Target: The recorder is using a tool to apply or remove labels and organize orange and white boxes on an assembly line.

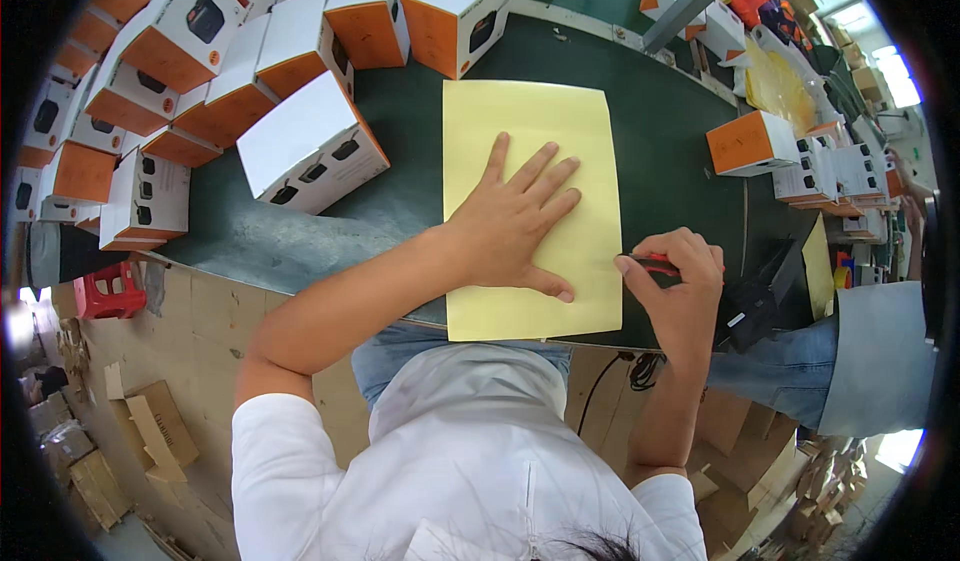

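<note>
A sheet of yellow paper lies on the dark green worktable, its lower edge close to the table's near edge. My left hand is spread flat on the sheet, fingers apart and palm down. At the sheet's right edge, my right hand is closed around what looks like a red and black utility knife. Fingers cover part of this tool, and I cannot make out a blade. A white and orange box lies tilted on the table, left of the sheet.
Stacked white and orange boxes fill the table's far left. More boxes stand at the right, beside a black object. A metal post rises at the back. A person in jeans is at the right; a red stool stands left.
</note>
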The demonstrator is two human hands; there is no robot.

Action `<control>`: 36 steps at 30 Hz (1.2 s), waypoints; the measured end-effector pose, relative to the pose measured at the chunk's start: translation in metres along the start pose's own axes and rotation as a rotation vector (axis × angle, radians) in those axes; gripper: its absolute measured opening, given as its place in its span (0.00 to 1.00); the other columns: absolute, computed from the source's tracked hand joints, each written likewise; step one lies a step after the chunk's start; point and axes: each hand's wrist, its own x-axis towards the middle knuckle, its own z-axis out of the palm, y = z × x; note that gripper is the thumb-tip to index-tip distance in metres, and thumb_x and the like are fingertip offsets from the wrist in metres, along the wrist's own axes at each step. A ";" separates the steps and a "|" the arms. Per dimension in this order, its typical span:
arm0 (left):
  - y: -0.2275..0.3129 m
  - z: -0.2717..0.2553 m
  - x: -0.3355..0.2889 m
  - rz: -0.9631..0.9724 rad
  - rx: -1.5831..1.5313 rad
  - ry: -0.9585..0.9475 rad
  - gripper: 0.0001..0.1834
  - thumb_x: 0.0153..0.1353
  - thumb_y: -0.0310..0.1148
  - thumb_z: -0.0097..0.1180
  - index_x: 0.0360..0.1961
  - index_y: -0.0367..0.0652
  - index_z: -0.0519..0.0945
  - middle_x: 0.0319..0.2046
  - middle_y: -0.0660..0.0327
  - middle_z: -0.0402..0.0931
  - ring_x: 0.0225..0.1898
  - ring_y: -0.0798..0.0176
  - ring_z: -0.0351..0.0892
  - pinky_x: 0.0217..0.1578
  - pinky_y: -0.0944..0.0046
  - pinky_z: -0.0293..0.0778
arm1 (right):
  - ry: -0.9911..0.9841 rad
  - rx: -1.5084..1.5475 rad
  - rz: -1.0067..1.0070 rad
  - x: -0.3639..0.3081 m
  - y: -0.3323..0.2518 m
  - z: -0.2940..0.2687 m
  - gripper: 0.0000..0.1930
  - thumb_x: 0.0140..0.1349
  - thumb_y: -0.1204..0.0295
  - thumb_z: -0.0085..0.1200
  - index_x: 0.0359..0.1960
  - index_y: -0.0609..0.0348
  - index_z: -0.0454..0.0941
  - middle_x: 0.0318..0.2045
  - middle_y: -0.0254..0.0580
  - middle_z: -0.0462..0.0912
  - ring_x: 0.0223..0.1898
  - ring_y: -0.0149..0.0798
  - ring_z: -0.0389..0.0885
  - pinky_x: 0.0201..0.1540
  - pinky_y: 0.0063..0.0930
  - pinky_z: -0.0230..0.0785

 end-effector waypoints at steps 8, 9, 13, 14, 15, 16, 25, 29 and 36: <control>-0.040 -0.138 -0.073 -0.196 0.296 0.421 0.37 0.53 0.48 0.75 0.64 0.51 0.78 0.68 0.53 0.71 0.69 0.44 0.68 0.69 0.42 0.62 | 0.159 0.245 0.182 -0.018 0.015 -0.033 0.10 0.53 0.73 0.73 0.30 0.53 0.80 0.29 0.29 0.79 0.33 0.33 0.72 0.46 0.30 0.60; -0.046 -0.148 -0.088 -0.319 0.394 0.353 0.36 0.53 0.46 0.74 0.64 0.53 0.78 0.68 0.53 0.71 0.67 0.43 0.69 0.67 0.43 0.64 | 0.161 0.251 0.170 -0.017 0.014 -0.031 0.10 0.53 0.73 0.73 0.30 0.53 0.80 0.29 0.29 0.79 0.33 0.33 0.72 0.46 0.30 0.60; -0.060 -0.142 -0.113 -0.380 0.298 0.308 0.37 0.54 0.44 0.74 0.67 0.56 0.77 0.67 0.51 0.70 0.67 0.41 0.70 0.67 0.45 0.64 | 0.133 0.350 0.176 -0.009 -0.001 -0.020 0.10 0.53 0.73 0.73 0.30 0.53 0.81 0.29 0.30 0.79 0.34 0.33 0.73 0.46 0.30 0.61; -0.058 -0.143 -0.117 -0.405 0.331 0.292 0.38 0.55 0.43 0.73 0.69 0.57 0.76 0.68 0.49 0.70 0.67 0.41 0.70 0.67 0.45 0.65 | 0.114 0.347 0.166 -0.008 -0.007 -0.017 0.09 0.52 0.72 0.72 0.30 0.53 0.81 0.29 0.30 0.80 0.35 0.33 0.73 0.46 0.30 0.61; -0.056 -0.144 -0.120 -0.430 0.364 0.276 0.39 0.56 0.42 0.73 0.71 0.59 0.75 0.68 0.48 0.70 0.67 0.41 0.69 0.67 0.45 0.65 | 0.117 0.354 0.155 -0.007 -0.012 -0.016 0.09 0.52 0.72 0.72 0.30 0.53 0.81 0.29 0.30 0.80 0.35 0.33 0.73 0.46 0.30 0.61; -0.062 -0.144 -0.126 -0.431 0.366 0.265 0.39 0.57 0.39 0.72 0.72 0.59 0.73 0.68 0.45 0.68 0.67 0.41 0.69 0.67 0.47 0.65 | 0.115 0.357 0.124 -0.007 -0.016 -0.015 0.09 0.52 0.72 0.72 0.30 0.53 0.81 0.29 0.30 0.80 0.34 0.33 0.73 0.47 0.30 0.61; -0.026 -0.073 -0.143 -0.330 -1.791 0.991 0.32 0.76 0.41 0.54 0.77 0.47 0.63 0.65 0.62 0.75 0.66 0.62 0.76 0.66 0.55 0.72 | 0.070 0.516 -0.100 0.017 -0.068 -0.004 0.10 0.50 0.70 0.74 0.29 0.51 0.82 0.29 0.29 0.82 0.34 0.33 0.77 0.47 0.30 0.60; -0.009 -0.039 -0.126 -0.298 -2.150 0.983 0.27 0.79 0.41 0.50 0.76 0.51 0.65 0.66 0.62 0.74 0.66 0.60 0.76 0.67 0.52 0.72 | 0.029 0.568 -0.139 0.026 -0.086 0.002 0.10 0.51 0.68 0.75 0.29 0.51 0.83 0.29 0.28 0.82 0.33 0.31 0.77 0.46 0.30 0.59; 0.002 -0.028 -0.118 -0.312 -2.206 0.978 0.26 0.80 0.40 0.47 0.76 0.52 0.64 0.66 0.60 0.75 0.67 0.59 0.75 0.67 0.50 0.72 | -0.027 0.503 -0.140 0.031 -0.095 0.017 0.10 0.53 0.65 0.74 0.30 0.51 0.84 0.28 0.29 0.83 0.33 0.34 0.78 0.46 0.33 0.59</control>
